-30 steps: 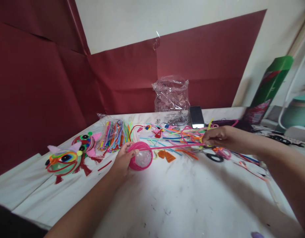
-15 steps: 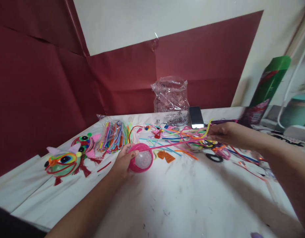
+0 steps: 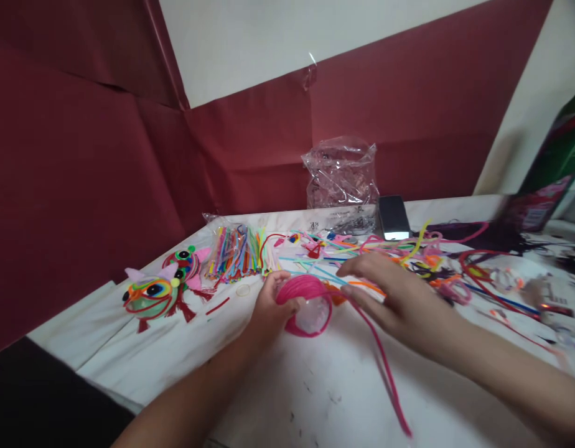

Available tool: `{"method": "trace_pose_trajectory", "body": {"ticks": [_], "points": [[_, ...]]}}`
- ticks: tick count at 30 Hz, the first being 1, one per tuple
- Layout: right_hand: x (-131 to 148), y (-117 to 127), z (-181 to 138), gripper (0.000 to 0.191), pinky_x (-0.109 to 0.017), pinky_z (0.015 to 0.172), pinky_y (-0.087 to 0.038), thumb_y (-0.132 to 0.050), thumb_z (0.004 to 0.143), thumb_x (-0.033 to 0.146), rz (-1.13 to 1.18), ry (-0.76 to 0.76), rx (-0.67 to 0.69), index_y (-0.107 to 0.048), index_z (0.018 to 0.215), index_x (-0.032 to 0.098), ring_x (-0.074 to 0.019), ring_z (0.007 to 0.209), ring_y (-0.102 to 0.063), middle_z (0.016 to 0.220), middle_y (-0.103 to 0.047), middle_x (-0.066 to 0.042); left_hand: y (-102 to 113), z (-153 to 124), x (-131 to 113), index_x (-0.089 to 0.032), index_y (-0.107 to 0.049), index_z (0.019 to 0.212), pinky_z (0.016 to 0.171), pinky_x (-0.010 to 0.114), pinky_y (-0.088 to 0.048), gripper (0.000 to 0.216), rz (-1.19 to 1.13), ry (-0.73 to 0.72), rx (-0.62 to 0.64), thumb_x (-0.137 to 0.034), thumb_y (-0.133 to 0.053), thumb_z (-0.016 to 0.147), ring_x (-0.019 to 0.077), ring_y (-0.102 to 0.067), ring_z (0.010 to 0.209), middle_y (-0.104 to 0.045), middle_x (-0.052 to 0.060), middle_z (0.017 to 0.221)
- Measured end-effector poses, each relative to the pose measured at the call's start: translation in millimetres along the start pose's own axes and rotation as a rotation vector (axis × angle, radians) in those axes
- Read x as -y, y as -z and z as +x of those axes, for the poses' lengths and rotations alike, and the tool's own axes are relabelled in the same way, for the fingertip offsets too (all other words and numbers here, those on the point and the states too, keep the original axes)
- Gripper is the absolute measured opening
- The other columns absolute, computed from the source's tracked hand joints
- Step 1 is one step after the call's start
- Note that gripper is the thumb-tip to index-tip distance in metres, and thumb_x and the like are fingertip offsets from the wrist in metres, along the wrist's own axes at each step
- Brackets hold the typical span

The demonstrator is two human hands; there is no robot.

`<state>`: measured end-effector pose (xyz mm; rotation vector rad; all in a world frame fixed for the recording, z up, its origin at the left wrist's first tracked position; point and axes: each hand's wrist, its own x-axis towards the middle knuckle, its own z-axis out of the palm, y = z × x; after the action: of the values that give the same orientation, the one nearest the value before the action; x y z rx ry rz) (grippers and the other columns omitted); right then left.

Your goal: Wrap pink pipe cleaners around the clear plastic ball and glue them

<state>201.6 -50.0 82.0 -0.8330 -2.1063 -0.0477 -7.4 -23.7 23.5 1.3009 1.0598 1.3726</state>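
Left hand grips a ball wound in cord — right hand alongside, fingers parted (contact unclear). With its end slack, the cord could unwind.

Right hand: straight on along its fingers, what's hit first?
Probably the pink-wound ball held in the left hand, just past the right hand's fingertips. Depth is unclear from this one view, so the fingers might pass above it.
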Motion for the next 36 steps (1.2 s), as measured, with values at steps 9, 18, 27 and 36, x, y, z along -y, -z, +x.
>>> {"method": "trace_pose_trajectory", "body": {"ticks": [9,18,27,36], "points": [[-1,-48,-22,0.01,-0.033,0.067,-0.048,-0.047,0.086,0.016,0.172,-0.177,0.048,-0.053,0.079,0.02,-0.0194,0.077,-0.056,0.08,-0.058,-0.006,-1,-7,3,-0.02,-0.051,0.103,0.08,0.03,-0.044,0.051,0.111,-0.088,0.116,-0.029,-0.076,0.059,0.0214,-0.057,0.092,-0.062,0.004,0.097],[-11,-52,-18,0.011,-0.028,0.061,-0.045,-0.048,0.082,0.017,0.207,-0.274,0.071,-0.052,0.073,0.022,-0.0163,0.068,-0.055,0.074,-0.057,-0.001,4,-2,16,-0.02,-0.056,0.111,0.093,0.036,-0.038,0.041,-0.003,-0.006,0.165,-0.049,-0.052,0.082,0.0248,-0.054,0.108,-0.061,0.007,0.113],[-15,-55,-21,0.012,-0.029,0.058,-0.045,-0.047,0.08,0.022,0.234,-0.349,0.097,-0.052,0.07,0.022,-0.0162,0.065,-0.055,0.071,-0.058,-0.002,3,-2,13,-0.018,-0.052,0.111,0.083,0.031,-0.043,0.059,0.003,0.069,0.235,-0.018,-0.076,0.057,0.0231,-0.057,0.1,-0.061,0.008,0.11],[-18,-55,-20,0.016,-0.034,0.066,-0.051,-0.049,0.084,0.033,0.266,-0.414,0.048,-0.058,0.091,0.022,-0.0196,0.076,-0.063,0.083,-0.067,-0.004,2,1,16,-0.017,-0.057,0.101,0.075,0.031,-0.043,0.045,-0.276,0.192,0.153,-0.02,-0.075,0.06,0.0175,-0.06,0.08,-0.064,0.005,0.095]]}}
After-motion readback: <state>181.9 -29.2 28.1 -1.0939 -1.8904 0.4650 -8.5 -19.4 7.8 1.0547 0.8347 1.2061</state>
